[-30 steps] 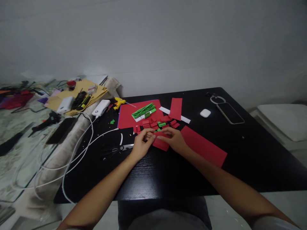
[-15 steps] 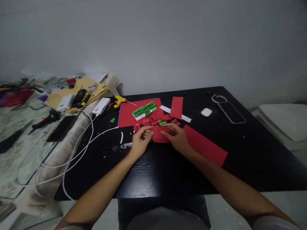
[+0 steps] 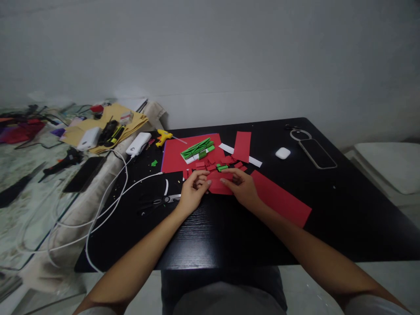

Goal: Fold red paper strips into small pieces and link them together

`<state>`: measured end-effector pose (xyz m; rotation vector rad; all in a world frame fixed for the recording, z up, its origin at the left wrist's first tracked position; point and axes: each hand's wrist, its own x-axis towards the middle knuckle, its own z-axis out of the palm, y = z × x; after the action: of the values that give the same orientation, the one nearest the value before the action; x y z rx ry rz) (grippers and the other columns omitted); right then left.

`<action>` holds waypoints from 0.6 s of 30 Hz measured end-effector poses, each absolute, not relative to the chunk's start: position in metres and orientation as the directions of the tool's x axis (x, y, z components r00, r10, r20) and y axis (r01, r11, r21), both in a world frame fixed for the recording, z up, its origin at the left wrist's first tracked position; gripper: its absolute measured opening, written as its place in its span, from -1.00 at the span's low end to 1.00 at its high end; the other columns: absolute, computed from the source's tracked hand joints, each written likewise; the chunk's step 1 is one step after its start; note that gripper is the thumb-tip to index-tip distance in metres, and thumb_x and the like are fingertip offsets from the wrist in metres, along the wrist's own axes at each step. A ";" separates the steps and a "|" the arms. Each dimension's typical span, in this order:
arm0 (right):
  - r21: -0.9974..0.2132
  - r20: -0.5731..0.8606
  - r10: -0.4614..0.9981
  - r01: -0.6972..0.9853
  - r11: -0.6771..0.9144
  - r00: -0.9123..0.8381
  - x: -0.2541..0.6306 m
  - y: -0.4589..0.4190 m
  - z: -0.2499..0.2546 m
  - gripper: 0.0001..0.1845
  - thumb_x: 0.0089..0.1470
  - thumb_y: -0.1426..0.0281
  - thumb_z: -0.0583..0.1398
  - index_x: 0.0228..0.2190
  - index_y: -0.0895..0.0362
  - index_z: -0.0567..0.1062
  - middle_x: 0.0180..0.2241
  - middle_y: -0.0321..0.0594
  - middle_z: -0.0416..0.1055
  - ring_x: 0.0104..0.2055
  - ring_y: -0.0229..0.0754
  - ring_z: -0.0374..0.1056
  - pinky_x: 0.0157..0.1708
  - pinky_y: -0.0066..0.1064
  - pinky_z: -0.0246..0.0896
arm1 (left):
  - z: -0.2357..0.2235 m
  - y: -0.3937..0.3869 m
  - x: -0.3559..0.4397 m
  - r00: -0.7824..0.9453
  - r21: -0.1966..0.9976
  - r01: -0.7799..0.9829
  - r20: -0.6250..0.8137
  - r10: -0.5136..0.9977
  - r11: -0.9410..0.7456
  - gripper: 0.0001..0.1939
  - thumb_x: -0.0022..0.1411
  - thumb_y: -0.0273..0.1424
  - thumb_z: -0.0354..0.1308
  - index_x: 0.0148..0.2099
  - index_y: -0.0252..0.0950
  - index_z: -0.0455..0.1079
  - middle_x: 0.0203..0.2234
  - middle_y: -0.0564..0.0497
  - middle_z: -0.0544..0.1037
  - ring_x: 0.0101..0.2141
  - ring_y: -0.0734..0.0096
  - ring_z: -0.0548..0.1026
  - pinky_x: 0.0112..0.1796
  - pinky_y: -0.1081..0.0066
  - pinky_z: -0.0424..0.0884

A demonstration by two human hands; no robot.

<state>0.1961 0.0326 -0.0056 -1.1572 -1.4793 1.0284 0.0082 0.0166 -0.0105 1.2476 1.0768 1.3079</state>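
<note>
Between my two hands is a small piece of red paper (image 3: 219, 185), low over the black table. My left hand (image 3: 194, 190) pinches its left edge with thumb and fingers. On the other side my right hand (image 3: 242, 187) grips the right edge, thumb towards me. Just beyond the fingers lie several small folded red paper pieces (image 3: 210, 164) and a few green ones (image 3: 222, 168). A larger red paper strip (image 3: 282, 199) lies beside my right hand. Scissors (image 3: 164, 200) rest left of my left hand.
Behind the pieces, folded green paper (image 3: 197, 148) lies on a red sheet (image 3: 170, 157), near a yellow glue gun (image 3: 163, 138). A white strip (image 3: 255, 162) passes under a red rectangle (image 3: 242, 146). A white case (image 3: 282, 153) and a phone (image 3: 317, 154) lie right; white cables (image 3: 126, 188) cross the left edge.
Both hands stay nearly in place on the red paper. The paper's near edge looks slightly flatter and wider; nothing else has visibly moved.
</note>
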 end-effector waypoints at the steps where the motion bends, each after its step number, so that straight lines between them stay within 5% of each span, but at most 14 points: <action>1: -0.965 0.183 0.979 0.174 0.197 -0.093 0.196 0.033 -0.006 -0.73 0.04 0.28 0.31 -0.18 0.06 0.59 -0.36 -0.24 0.53 -0.42 -0.16 0.35 -0.35 -0.29 0.31 | -0.010 0.016 0.008 0.017 0.991 -0.078 0.113 0.993 -0.112 -0.66 0.13 -0.29 0.35 -0.06 -0.28 0.45 -0.35 0.06 0.40 -0.48 0.60 0.39 -0.47 0.54 0.46; 18: -0.968 0.187 0.978 0.153 0.199 -0.091 0.196 0.032 -0.007 -0.81 0.04 0.30 0.32 -0.25 0.07 0.58 -0.29 -0.21 0.55 -0.34 -0.13 0.41 -0.28 -0.26 0.34 | -0.012 0.017 0.009 0.016 0.993 -0.071 0.098 0.995 -0.097 -0.66 0.11 -0.29 0.36 -0.11 -0.27 0.39 -0.33 0.06 0.41 -0.49 0.59 0.40 -0.50 0.54 0.46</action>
<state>0.1959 0.0321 -0.0069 -1.1407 -1.4700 1.0359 0.0090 0.0167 -0.0121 1.2373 1.0948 1.2980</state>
